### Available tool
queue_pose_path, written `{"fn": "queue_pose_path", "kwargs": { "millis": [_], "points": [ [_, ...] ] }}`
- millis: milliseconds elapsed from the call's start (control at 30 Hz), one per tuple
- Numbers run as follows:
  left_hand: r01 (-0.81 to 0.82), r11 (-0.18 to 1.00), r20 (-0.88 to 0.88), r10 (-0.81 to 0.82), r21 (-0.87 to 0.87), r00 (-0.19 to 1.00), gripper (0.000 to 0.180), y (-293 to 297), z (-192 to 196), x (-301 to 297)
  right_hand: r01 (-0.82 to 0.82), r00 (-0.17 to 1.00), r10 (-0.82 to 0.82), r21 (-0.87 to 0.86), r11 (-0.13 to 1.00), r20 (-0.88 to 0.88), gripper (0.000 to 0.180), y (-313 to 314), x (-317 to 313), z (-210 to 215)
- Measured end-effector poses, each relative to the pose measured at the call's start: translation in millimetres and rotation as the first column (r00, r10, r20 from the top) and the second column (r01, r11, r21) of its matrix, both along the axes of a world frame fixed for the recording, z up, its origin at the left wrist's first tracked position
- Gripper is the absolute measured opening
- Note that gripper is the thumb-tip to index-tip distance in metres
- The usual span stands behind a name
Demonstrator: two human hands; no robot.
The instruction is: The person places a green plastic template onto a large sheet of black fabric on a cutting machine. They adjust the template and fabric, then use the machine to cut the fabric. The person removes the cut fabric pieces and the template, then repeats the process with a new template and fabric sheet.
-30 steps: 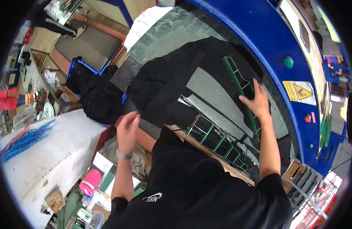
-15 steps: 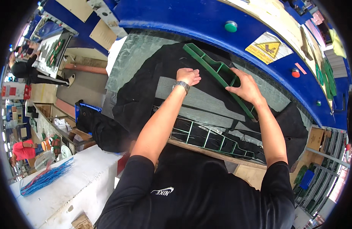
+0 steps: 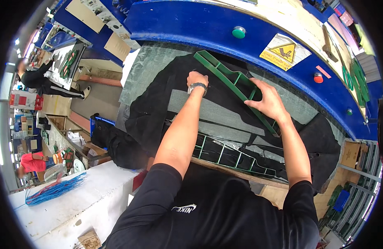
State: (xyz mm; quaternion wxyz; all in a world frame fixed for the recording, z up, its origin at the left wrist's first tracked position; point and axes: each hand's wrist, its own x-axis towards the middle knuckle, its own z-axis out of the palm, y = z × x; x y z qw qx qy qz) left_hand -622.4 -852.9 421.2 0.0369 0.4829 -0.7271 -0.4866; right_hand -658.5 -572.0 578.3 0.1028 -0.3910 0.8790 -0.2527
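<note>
A long green metal cutting die (image 3: 224,78) with crosspieces lies slantwise on a black sheet of material (image 3: 152,97). My right hand (image 3: 268,99) straddles the die, thumb on its near wall and fingers over the far wall. My left hand (image 3: 197,79), with a metal watch at the wrist, is closed in a fist low over the black sheet, just left of the die. Whatever lies inside its fingers is hidden. Openings in the sheet show the grey-green cutting board (image 3: 224,101) beneath. A second green die (image 3: 228,154) lies along the near edge.
Beyond the board runs a blue machine beam (image 3: 179,20) with a green button (image 3: 238,32), a red button (image 3: 318,77) and a yellow warning label (image 3: 285,52). At left stands a white table (image 3: 75,207) carrying blue strands (image 3: 54,191). Two people are at work farther left.
My left hand has moved slightly left, and its fingers have curled from loosely bent into a fist. The right hand stays on the die. My view has shifted a little.
</note>
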Motion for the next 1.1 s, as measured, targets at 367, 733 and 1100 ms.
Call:
{"fn": "queue_pose_path", "kwargs": {
  "millis": [367,733,1100],
  "points": [
    [0.034,0.836,-0.752,0.474,0.548,0.458,0.017,-45.2,40.8,194.9,0.062,0.998,-0.059,0.079,0.995,-0.031,0.082,-12.9,-6.2,-26.8],
    [0.268,0.896,-0.862,0.201,0.353,0.465,0.034,-31.7,156.6,242.5,-0.132,0.958,0.161,-0.134,0.982,0.239,0.057,-106.0,40.5,-0.4],
    [0.557,0.785,-0.911,0.024,0.272,0.411,0.068,-19.4,170.6,248.8,-0.378,0.864,0.477,-0.417,0.827,0.162,0.014,-195.3,113.9,119.2]
  ]
}}
